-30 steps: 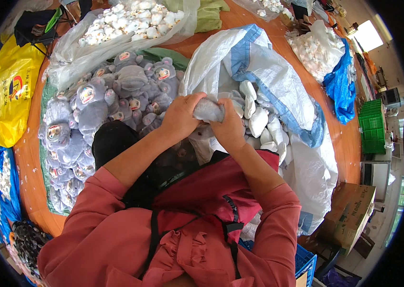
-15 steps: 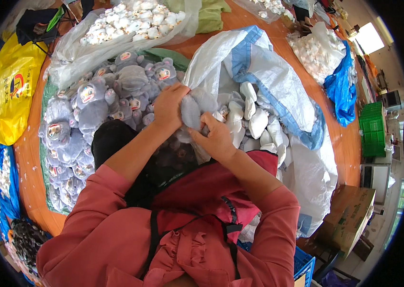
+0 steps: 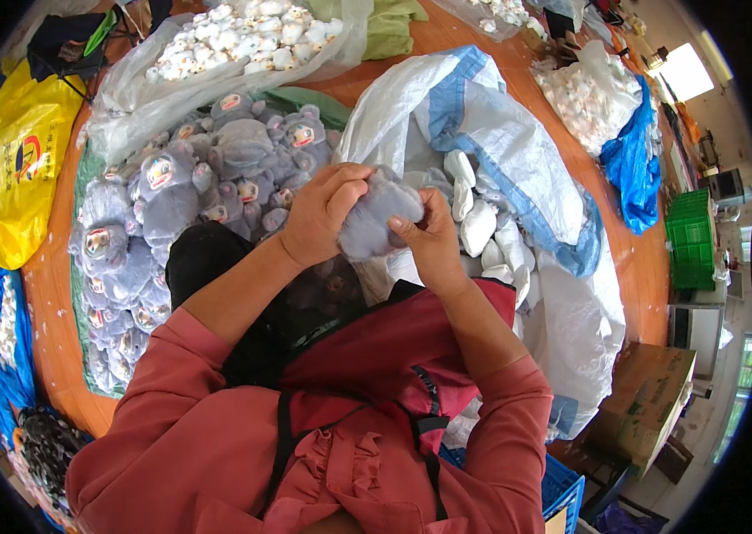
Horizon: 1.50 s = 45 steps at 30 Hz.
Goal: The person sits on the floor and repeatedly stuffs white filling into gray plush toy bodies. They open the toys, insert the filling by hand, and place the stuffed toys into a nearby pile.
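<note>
**Both hands closed on a grey plush piece above the open sack**

Half a second ago your left hand reached out toward the grey pile with the plush piece low between your palms; now you have drawn both hands back together and lifted the piece in front of your chest. Your left hand (image 3: 321,214) curls over the top left of the soft grey plush toy piece (image 3: 378,224), fingers bent and gripping its edge. Your right hand (image 3: 432,238) pinches its right side, thumb and fingertips pressed into the fabric.

The piece's long axis runs on a diagonal, from lower left to upper right, with the rounder end pointing up and away from you toward the sack. Which face it turns to you cannot be told.

It sits directly over the near edge of the large white woven sack with a blue band (image 3: 518,160), whose mouth lies open and holds a cluster of white stuffed pieces (image 3: 480,224). To your left, a green sheet (image 3: 82,258) carries a heap of finished grey plush dolls with round printed faces (image 3: 171,196). Beyond them a clear plastic bag (image 3: 127,116) is full of small white plush parts (image 3: 242,36). A second clear bag of white parts (image 3: 585,93) rests at far right on a blue plastic bag (image 3: 632,169). A yellow bag (image 3: 16,169) lies far left.
</note>
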{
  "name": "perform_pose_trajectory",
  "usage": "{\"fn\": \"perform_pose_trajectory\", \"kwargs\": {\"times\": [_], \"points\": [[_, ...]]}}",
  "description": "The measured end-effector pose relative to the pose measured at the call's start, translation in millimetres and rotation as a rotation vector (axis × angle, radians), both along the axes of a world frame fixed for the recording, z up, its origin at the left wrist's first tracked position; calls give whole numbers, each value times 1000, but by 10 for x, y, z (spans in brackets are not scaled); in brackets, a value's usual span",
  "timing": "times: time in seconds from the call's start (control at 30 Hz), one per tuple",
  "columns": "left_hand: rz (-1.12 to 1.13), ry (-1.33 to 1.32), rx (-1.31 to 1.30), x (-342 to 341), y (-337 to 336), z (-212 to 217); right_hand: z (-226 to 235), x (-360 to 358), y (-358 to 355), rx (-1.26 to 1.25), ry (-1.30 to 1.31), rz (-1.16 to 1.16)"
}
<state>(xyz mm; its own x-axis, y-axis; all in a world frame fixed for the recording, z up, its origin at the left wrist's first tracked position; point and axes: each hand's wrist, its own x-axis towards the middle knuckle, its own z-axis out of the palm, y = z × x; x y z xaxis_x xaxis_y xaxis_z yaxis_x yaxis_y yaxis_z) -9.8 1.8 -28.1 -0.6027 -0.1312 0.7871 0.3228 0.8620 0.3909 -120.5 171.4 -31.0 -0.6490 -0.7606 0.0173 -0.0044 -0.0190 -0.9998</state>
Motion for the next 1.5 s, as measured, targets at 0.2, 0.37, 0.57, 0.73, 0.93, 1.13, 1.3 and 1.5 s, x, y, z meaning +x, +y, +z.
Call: {"fn": "perform_pose_trajectory", "kwargs": {"times": [0.2, 0.37, 0.57, 0.73, 0.93, 1.13, 1.3, 1.5], "points": [[90, -2, 25, 66, 67, 120, 78, 134, -21, 89, -52, 56], [105, -21, 34, 111, 67, 108, -65, 188, -32, 76, 82, 107], [179, 34, 141, -9, -40, 58, -16, 292, -105, 19, 63, 119], [178, 61, -50, 40, -119, 93, 133, 111, -11, -29, -45, 139], [118, 55, -319, 111, -89, 179, 372, -157, 90, -150, 391, 27], [23, 102, -357, 113, -39, 191, 487, -150, 122, 5, 428, 101], [44, -14, -321, 109, -33, 165, 397, -145, 93, 36, 514, 170], [25, -14, -378, 83, -7, 59, 244, -178, 104, 308, 472, 313]]}}
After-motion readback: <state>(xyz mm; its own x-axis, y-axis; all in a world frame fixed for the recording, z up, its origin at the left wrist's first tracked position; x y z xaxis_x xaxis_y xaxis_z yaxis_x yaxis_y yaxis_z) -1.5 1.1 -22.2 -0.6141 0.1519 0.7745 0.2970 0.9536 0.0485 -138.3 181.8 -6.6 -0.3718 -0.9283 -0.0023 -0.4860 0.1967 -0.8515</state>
